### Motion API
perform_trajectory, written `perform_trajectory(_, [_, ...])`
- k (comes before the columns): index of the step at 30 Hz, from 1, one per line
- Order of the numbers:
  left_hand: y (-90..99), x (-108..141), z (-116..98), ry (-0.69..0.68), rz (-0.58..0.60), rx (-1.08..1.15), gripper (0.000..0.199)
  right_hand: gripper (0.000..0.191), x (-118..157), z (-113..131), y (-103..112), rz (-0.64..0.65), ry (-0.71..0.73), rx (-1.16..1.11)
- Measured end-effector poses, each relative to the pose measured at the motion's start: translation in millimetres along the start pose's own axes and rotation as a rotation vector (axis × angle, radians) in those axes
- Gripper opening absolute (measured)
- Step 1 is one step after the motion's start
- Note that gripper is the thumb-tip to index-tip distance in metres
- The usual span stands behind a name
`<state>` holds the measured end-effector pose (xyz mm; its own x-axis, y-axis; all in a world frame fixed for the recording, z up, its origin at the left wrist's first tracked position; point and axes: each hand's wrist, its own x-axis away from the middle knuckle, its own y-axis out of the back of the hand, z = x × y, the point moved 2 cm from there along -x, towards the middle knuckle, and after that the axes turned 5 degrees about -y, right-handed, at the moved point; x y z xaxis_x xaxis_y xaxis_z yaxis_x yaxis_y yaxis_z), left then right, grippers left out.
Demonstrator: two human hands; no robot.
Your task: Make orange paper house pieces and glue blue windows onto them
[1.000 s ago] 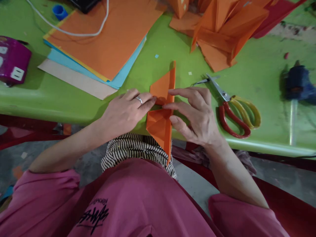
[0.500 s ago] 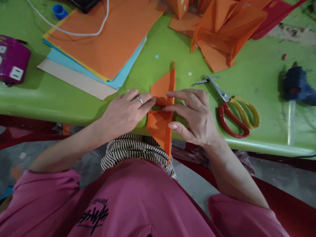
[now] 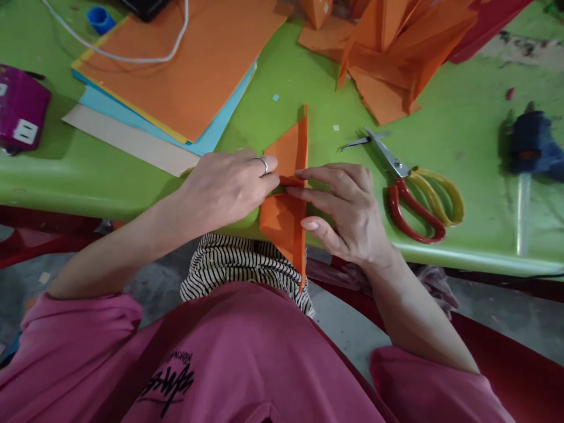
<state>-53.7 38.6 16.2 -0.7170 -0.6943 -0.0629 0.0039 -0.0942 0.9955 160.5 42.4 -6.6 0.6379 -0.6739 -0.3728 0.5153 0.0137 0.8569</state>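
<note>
A folded piece of orange paper (image 3: pixel 284 217) lies at the table's front edge, its lower corner sticking out past the edge. My left hand (image 3: pixel 231 185), with a ring on one finger, is closed on the paper's left side near the middle fold; its fingertips are partly hidden. From the right, my right hand (image 3: pixel 346 205) rests its index and middle fingertips on the paper around that fold. Its thumb lies spread apart against the right-hand folded strip. Scissors (image 3: pixel 400 170) with red and yellow handles lie to the right of my right hand.
Orange, yellow and blue sheets (image 3: pixel 194 70) are stacked at the back left under a white cable (image 3: pixel 150 59). Folded orange paper shapes (image 3: pixel 388 64) stand at the back right. A glue gun (image 3: pixel 529 147) is at far right, tweezers (image 3: pixel 359 143) by the scissors, a purple box (image 3: pixel 22 108) at far left.
My left hand has curled its fingers more and turned slightly at the fold. My right hand stays nearly in place. The whole view has shifted a little.
</note>
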Motion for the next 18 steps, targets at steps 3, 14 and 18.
perform_trajectory(3, [-0.9,2,0,-0.008,0.008,-0.023,0.034,0.050,0,0,0,0.014,-0.015,-0.004])
perform_trajectory(14, [-6.9,4,5,-0.085,-0.053,0.020,0.040,0.054,-3,-1,1,0.050,-0.048,-0.129])
perform_trajectory(18, [-11.1,6,6,-0.055,-0.086,0.081,0.041,0.055,-4,-1,1,0.046,-0.038,-0.156])
